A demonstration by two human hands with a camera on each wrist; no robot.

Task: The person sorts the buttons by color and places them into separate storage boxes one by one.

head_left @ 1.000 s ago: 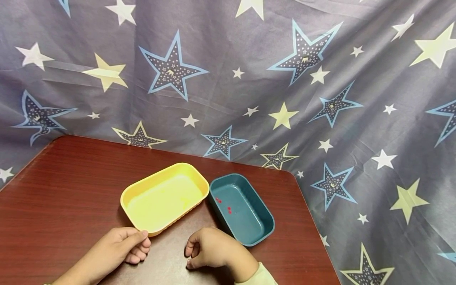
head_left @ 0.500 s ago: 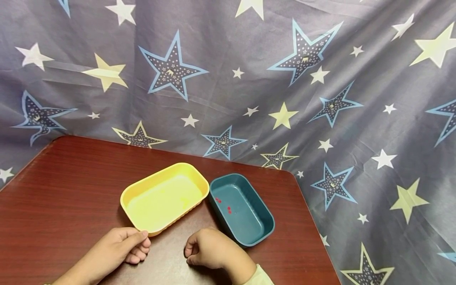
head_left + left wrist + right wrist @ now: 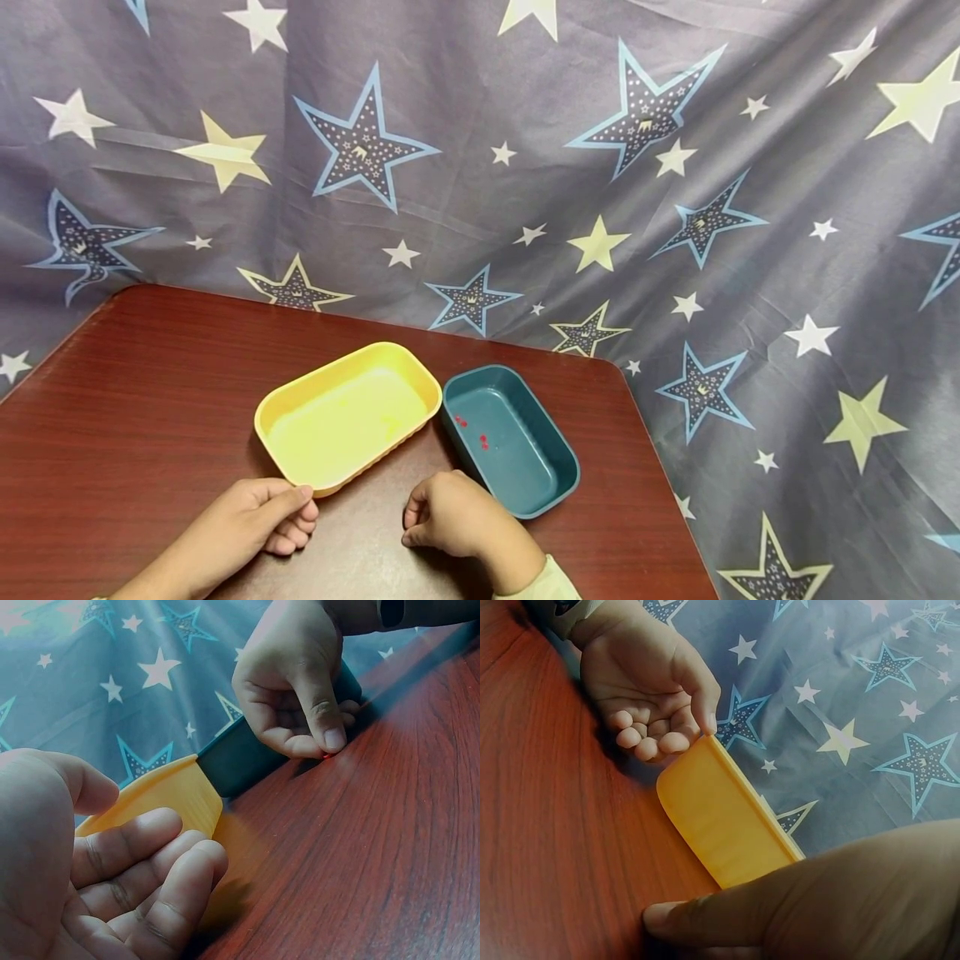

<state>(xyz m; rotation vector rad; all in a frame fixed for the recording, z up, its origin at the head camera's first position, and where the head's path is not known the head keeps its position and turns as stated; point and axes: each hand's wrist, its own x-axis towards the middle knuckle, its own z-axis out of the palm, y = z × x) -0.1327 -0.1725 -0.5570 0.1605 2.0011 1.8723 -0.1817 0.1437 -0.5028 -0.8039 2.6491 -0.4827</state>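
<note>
My left hand (image 3: pixel 262 512) pinches the near corner of a shallow yellow tray (image 3: pixel 315 375), thumb over the rim and fingers bent below. To the right, my right hand (image 3: pixel 461 517) is low over the table, just in front of a teal tray (image 3: pixel 528 467). In the left wrist view, its thumb and forefinger meet at a tiny red bead-like piece (image 3: pixel 327 756), mostly covered by the fingertips. Several small red pieces (image 3: pixel 483 442) lie in the teal tray along its left side. Faint yellow specks show on the yellow tray's floor.
Both trays stand on a reddish-brown wooden table (image 3: pixel 172 400), their ends close together. Behind the table and along its right side hangs a grey curtain (image 3: pixel 465 192) printed with stars. The table's right edge runs just past the teal tray.
My right thumb and fingertips have closed together at the table, and the hand has then shifted slightly right, toward the teal tray. The left hand and both trays have stayed put.
</note>
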